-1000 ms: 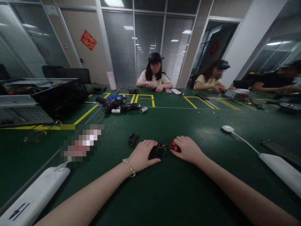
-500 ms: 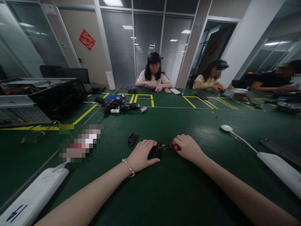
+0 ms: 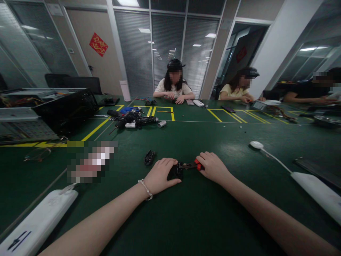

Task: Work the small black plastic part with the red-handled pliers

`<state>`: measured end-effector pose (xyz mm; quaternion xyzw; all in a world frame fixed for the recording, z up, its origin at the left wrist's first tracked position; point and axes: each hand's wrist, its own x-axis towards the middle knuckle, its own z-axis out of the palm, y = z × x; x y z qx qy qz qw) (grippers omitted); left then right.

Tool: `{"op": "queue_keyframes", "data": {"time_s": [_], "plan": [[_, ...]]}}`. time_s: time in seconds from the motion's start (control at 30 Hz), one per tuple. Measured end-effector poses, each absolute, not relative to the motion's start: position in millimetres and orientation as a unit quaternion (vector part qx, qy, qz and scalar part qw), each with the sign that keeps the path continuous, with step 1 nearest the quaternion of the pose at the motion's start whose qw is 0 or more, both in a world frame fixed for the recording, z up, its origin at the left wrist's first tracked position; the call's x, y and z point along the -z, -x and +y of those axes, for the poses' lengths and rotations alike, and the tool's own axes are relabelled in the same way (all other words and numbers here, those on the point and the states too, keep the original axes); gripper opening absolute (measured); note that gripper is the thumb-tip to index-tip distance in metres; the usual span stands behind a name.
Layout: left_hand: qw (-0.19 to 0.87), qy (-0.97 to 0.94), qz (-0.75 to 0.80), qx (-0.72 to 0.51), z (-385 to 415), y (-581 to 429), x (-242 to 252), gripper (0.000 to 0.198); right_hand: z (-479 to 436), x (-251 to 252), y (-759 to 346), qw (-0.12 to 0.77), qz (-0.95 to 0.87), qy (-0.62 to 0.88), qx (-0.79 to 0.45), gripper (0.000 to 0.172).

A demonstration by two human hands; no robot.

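Note:
My left hand (image 3: 161, 175) grips a small black part (image 3: 176, 173) between thumb and fingers, low over the green table (image 3: 186, 220). What exactly this part is cannot be made out. Red-handled pliers (image 3: 190, 165) are in my right hand (image 3: 214, 165), its fingers wrapped round the handles. Their dark jaws point left and meet the black part at its upper right side. Just beyond my left hand lies another black piece (image 3: 150, 157), open and ribbed, apart from both hands.
An opened computer case (image 3: 71, 110) stands at the left. Tools and cables (image 3: 130, 119) are heaped farther back. White power banks lie left (image 3: 45, 220) and right (image 3: 319, 193), the right one cabled to a white disc (image 3: 256, 145). Several people sit across the table.
Almost nothing differs. Both hands, the pliers and the black part keep their places, with at most a very slight shift.

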<state>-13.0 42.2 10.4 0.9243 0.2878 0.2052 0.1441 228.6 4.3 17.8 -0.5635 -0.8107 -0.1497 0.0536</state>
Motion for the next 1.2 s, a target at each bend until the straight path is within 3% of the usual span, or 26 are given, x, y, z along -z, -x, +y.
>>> {"op": "queue_keyframes", "data": {"time_s": [1.2], "plan": [[0.147,-0.923,0.295,-0.197,42.8,13.2,-10.5,0.054,8.6,-12.9,-228.9,0.076,-0.81,0.548,0.194,0.029]]}}
